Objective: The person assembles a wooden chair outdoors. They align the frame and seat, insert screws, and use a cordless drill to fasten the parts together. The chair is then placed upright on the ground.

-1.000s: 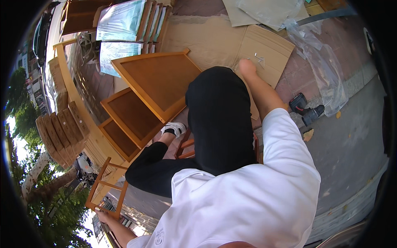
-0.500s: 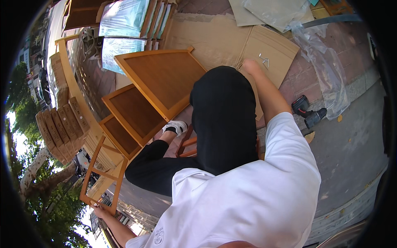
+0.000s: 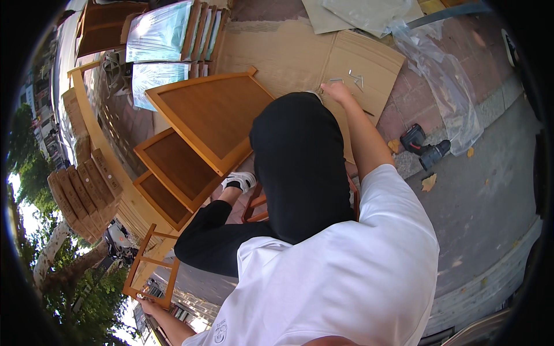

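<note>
At the lower left, my left hand is closed around the end rail of an open wooden frame with crossbars. My right hand is low over the flattened cardboard, just beyond my knee, with its fingers drawn together. Whatever it may be pinching is too small to make out. Beside those fingers lie several small silver metal rods, some of which look bent. Three brown framed wooden panels stand in a leaning row left of my knees; the largest panel is closest to my right hand.
A cordless drill lies on the ground at right, beside crumpled clear plastic. Plastic-wrapped panels are stacked at the far left. Brown cartons stand along a long wooden board. Part of a reddish stool shows under me.
The wooden frame has dropped lower with my left hand. My right hand has shifted slightly, uncovering another silver rod beside it. The whole view has moved a little.
</note>
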A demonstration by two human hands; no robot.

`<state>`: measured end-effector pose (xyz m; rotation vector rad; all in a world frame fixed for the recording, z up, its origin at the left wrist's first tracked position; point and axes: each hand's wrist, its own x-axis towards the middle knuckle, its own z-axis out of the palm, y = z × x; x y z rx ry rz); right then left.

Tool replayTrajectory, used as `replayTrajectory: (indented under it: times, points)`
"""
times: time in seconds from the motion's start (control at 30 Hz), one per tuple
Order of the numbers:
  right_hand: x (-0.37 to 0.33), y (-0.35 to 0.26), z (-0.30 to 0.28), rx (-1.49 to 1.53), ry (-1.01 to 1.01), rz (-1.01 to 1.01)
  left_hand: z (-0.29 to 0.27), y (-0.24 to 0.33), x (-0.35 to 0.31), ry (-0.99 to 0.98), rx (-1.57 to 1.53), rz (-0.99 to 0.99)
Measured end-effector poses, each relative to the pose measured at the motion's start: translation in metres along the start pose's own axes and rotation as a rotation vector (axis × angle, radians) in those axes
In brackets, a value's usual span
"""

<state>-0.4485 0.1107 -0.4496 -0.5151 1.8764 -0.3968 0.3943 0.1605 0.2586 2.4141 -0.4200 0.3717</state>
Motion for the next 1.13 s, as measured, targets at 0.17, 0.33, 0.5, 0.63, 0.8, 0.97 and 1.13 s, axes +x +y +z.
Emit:
replayTrajectory:
  times: [0.17,0.33,0.5,0.63,0.8,0.97,1.13]
  points:
    - [-0.012,-0.05,0.027,-0.299,0.185,0.004,-0.032,-0.014,0.001,0.156,0.17,0.003]
    - [-0.002,-0.039,0.052,-0.341,0.208,0.028,-0.069,0.007,-0.012,0.016,-0.316,0.17]
    - [0.07,0.038,0.032,0.099,0.307,-0.058,-0.024,0.098,-0.03,-0.208,-1.007,0.286]
    - [0.015,0.031,0.023,0.405,0.181,0.048,-0.065,0.071,-0.086,-0.585,-1.09,0.043]
    - [-0.066,0.05,-0.038,0.954,0.144,0.106,0.045,0.073,-0.078,-0.62,-1.238,0.234]
    - [-0.195,0.021,-0.118,1.013,0.129,-0.128,0.151,0.077,-0.116,-0.609,-1.3,0.523]
    - [-0.308,-0.03,-0.186,0.881,0.295,-0.388,0.213,0.092,-0.135,-0.766,-1.266,1.188]
